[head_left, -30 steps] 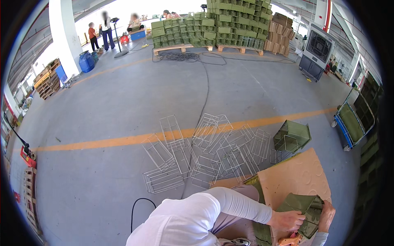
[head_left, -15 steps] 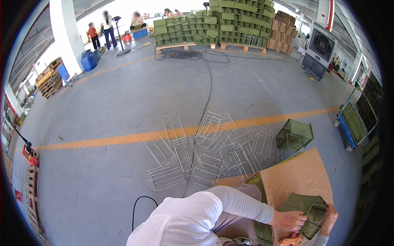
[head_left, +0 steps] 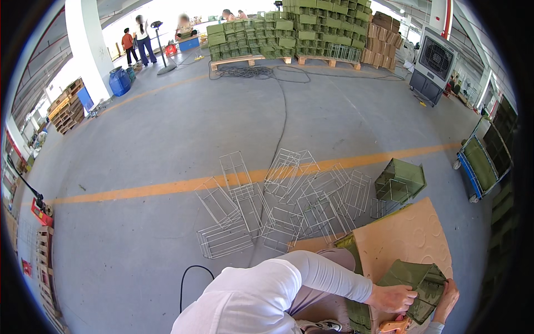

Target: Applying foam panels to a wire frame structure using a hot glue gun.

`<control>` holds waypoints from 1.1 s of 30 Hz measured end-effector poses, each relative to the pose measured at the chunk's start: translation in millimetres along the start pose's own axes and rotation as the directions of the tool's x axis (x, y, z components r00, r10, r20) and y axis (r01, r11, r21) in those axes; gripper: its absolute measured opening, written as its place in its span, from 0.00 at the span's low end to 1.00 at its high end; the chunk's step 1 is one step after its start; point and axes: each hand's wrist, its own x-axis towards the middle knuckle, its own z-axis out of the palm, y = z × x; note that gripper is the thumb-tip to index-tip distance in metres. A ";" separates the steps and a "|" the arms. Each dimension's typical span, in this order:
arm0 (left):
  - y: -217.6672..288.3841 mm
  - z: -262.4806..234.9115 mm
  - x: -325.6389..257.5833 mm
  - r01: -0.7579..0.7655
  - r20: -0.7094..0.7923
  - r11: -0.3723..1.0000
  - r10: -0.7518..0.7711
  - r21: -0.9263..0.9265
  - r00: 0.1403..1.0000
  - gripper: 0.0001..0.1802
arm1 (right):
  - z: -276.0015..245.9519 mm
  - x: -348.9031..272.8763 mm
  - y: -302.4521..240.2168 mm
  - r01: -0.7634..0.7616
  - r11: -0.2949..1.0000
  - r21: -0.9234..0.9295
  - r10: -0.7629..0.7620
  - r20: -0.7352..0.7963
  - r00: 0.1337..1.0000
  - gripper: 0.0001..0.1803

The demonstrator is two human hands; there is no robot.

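Note:
A green open-topped basket [head_left: 401, 274] lies tilted on a cardboard-covered work surface at the lower right. My left hand [head_left: 392, 298] comes in over my knee with its fingers closed on the near edge of the basket. Around the opposite rim curls my right hand [head_left: 446, 299], its fingers partly hidden behind the basket wall. Just below my left hand lies an orange-handled tool [head_left: 396, 324], perhaps a glue gun, touched by neither hand as far as I can see. Wire lines show along the basket's open mouth.
Bare wire frames [head_left: 267, 211] lie heaped on the floor ahead. Another green basket [head_left: 398, 179] stands beyond the cardboard sheet [head_left: 397, 234]. A blue trolley [head_left: 481, 167] is at right, an air cooler [head_left: 435, 64] farther back. Stacked green baskets [head_left: 328, 30] stand on pallets; people are at far left.
Both hands keep nearly the same hold on the green basket. The view has shifted very slightly.

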 end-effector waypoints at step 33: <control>5.4 -1.9 -0.2 -0.014 0.041 0.999 0.012 0.038 0.999 0.11 | 46.5 -69.5 -9.2 -0.232 0.945 0.232 0.288 -0.247 0.925 0.20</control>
